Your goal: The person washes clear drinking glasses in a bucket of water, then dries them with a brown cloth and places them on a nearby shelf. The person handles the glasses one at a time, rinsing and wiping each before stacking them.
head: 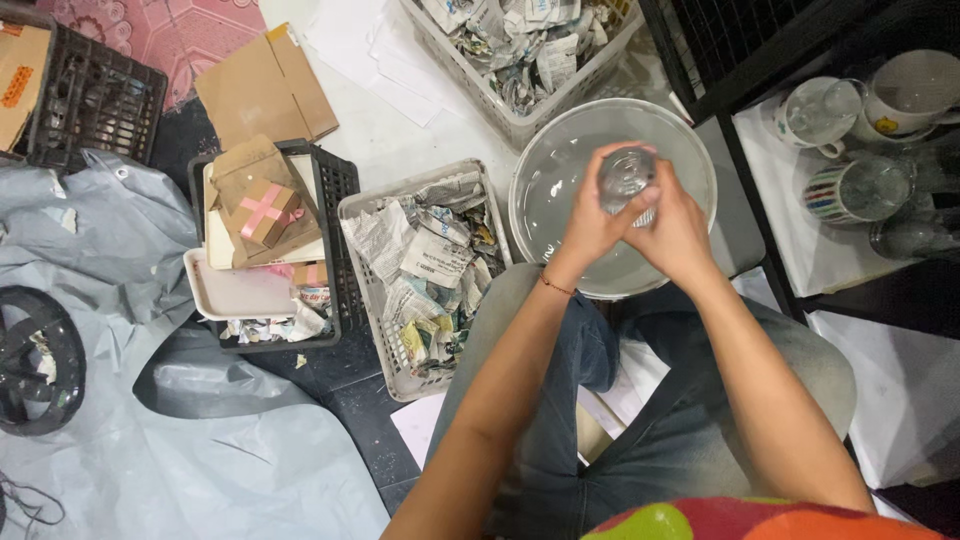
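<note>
Nearest the camera, the person's knees in blue denim jeans (640, 420) frame the view, with both forearms reaching forward over them. The left hand (590, 225) and the right hand (675, 235) meet over a large round translucent plastic basin (690, 150); both are curled around a small clear glass jar (627, 180), the left fingers wrapped over its upper part, the right hand cupping its lower side. The jar is held above the basin's interior, near its middle. Whether it touches the basin's contents cannot be told. A thin bracelet sits on the left wrist.

Just left of the basin stands a grey plastic basket filled with crumpled newspaper (425, 270). Further left, a black plastic crate (340, 190) holds a white tray, brown paper and a small cardboard box crossed with pink tape (265, 212). A grey plastic sheet (150, 400) covers the floor at the left, with a dark round object at its edge.

To the right, on a low white-lined shelf (790, 250), stand a striped mug (850, 190), a clear glass mug (820, 112) and a white mug (915, 90).

Beyond the basin, a second grey basket of crumpled newspaper (530, 50) sits at the top, beside loose white sheets and a flat piece of brown cardboard (265, 85). Another black crate (95, 100) occupies the far left corner.
</note>
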